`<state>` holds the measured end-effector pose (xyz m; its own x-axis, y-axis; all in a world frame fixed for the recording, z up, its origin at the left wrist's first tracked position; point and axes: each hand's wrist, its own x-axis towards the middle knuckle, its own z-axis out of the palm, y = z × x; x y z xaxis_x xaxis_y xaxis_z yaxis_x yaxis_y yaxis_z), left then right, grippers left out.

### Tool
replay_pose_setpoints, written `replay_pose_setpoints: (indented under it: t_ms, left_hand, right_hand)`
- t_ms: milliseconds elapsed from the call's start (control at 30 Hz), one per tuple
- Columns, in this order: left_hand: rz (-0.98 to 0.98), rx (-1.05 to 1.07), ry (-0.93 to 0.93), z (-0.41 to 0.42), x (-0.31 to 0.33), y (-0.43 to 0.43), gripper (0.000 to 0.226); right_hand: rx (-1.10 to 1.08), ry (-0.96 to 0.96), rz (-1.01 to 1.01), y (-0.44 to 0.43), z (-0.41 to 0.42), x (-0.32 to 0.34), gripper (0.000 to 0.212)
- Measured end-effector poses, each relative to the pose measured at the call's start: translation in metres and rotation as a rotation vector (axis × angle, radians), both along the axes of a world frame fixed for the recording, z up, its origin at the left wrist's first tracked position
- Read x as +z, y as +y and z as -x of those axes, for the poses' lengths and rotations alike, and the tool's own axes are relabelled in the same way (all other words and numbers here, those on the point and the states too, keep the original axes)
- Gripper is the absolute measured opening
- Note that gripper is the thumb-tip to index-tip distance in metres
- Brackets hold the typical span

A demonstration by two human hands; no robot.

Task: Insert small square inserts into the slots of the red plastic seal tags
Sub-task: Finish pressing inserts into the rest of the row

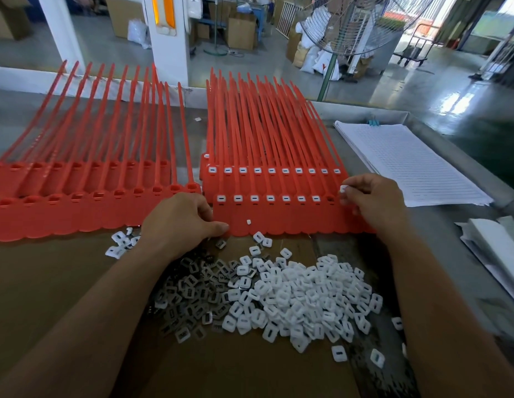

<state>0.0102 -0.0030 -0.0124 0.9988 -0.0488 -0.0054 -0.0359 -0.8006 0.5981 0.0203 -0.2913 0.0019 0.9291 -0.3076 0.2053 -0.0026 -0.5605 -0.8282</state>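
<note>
A small white square insert [343, 189] is pinched between the thumb and forefinger of the right hand [373, 196] at the centre right of the frame, just beside the right end of the front row of red plastic seal tags [293, 222]. Seven slots of that row are filled with white inserts; the eighth slot [330, 199], nearest the pinched insert, is seen open. The row's left edge is gripped by the left hand [184, 216], its fingers curled and the thumb laid on the lower corner. A heap of loose white square inserts [301, 294] is spread on a brown cardboard sheet [63, 282] in the lower centre. A second batch of red tags with open slots [77, 208] is laid at the left on the grey bench [321, 133], and a stack of lined white paper [408, 162] at the right.
</note>
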Motion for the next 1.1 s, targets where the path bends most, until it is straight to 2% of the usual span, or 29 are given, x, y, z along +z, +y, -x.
replay_pose_setpoints:
  t_ms: [167, 400, 933, 1100]
  left_hand:
    - [0.0, 0.001, 0.002, -0.001, 0.0, 0.0, 0.025]
    - [-0.001, -0.002, -0.006, -0.001, -0.001, 0.001, 0.026]
    - [-0.014, -0.012, -0.018, -0.002, -0.001, 0.0, 0.026]
    - [-0.017, -0.019, -0.015, -0.003, -0.001, 0.0, 0.026]
  right_hand:
    - [0.0, -0.014, 0.159, 0.0, -0.002, -0.005, 0.009]
    - [0.037, 0.059, 0.13, 0.0, -0.007, -0.014, 0.01]
    - [0.067, 0.071, 0.203, -0.002, -0.011, -0.019, 0.006]
    - [0.046, 0.069, 0.189, -0.001, -0.013, -0.019, 0.011]
